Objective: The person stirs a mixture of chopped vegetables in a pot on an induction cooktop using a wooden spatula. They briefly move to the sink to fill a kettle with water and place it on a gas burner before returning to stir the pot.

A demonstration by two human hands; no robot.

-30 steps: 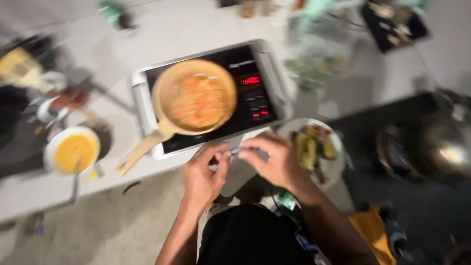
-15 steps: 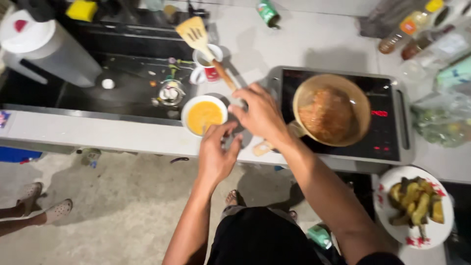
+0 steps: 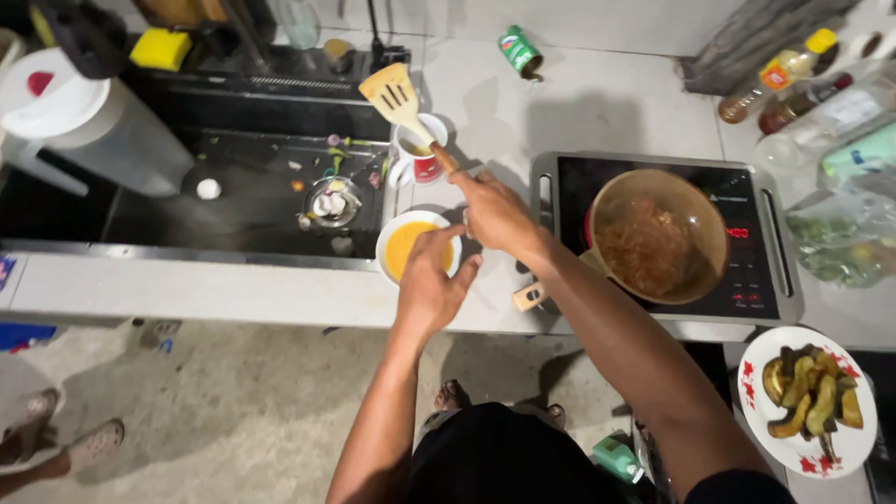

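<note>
Nearest, at lower right: a white plate (image 3: 863,446) of fried vegetable pieces, close to the surface's edge.

Next, the left hand (image 3: 431,280), fingers curled over the near rim of a white bowl (image 3: 386,245) of yellow liquid, probably beaten egg; grip closed on the rim, thumb side toward the body. Bowl sits on the pale surface (image 3: 597,103) between the dark sink (image 3: 233,201) and the induction cooktop (image 3: 773,245).

Just beyond, the right hand (image 3: 495,213), closed around the handle of a wooden slotted spatula (image 3: 396,96), blade raised over a red and white cup (image 3: 420,157).

To the right, a pan (image 3: 661,235) of reddish-brown food on the cooktop, its wooden handle poking out toward the near edge, under the right forearm.

Further back: a green can (image 3: 519,50) lying on its side, bottles (image 3: 784,79) at the far right, a white jug (image 3: 79,126) at the far left.

Risks, as judged from here: forearm knocking the pan handle and tipping hot food; bowl held by one rim only, so liable to slop egg if tilted; spatula blade clipping the cup and toppling it into the sink.
</note>
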